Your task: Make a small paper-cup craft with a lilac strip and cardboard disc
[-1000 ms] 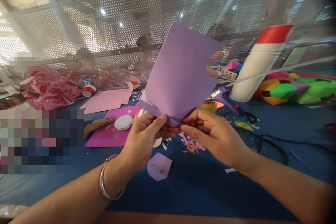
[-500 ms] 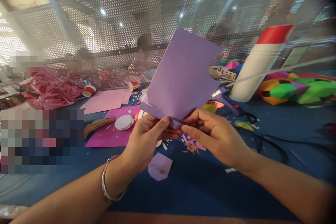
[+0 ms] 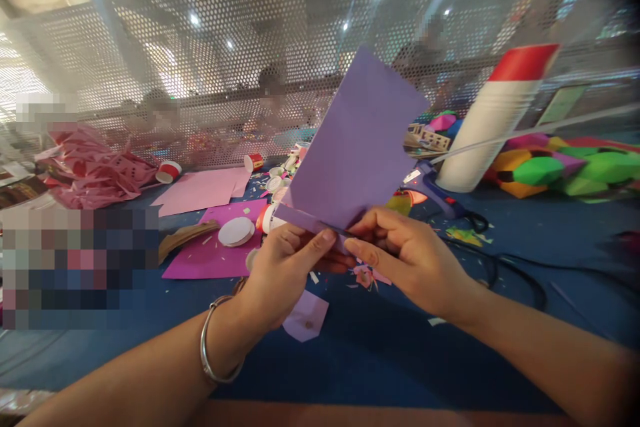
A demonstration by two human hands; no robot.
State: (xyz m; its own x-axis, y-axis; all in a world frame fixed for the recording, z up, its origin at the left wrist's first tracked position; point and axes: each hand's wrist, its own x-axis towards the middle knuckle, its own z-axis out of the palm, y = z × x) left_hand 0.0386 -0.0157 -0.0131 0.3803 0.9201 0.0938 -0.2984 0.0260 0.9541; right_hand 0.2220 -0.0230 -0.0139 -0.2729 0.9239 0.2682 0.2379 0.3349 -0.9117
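A purple sheet of craft paper (image 3: 353, 140) is held up tilted above the table, a notch in its right edge. Along its lower edge runs a narrow folded strip (image 3: 305, 217). My left hand (image 3: 290, 267) pinches this edge, thumb on top and fingers underneath. My right hand (image 3: 400, 253) grips the same edge just to the right, thumb and fingertips pressed together close to my left thumb. A thin dark line shows between the two thumbs; I cannot tell whether it is a crease or something slim. Below the hands lies a small cut purple piece (image 3: 306, 317).
A blue glue gun (image 3: 435, 193) with a black cord lies on the right, before a leaning stack of paper cups (image 3: 487, 120). Colourful paper shapes (image 3: 560, 167) sit beyond. To the left are a magenta sheet (image 3: 200, 260), white discs (image 3: 236, 231), pink sheets (image 3: 200, 188) and crumpled pink paper (image 3: 95, 173).
The purple sheet has shifted slightly right and leans more to the right. My left hand has moved a little to the right, still pinching the edge. My right hand has barely moved.
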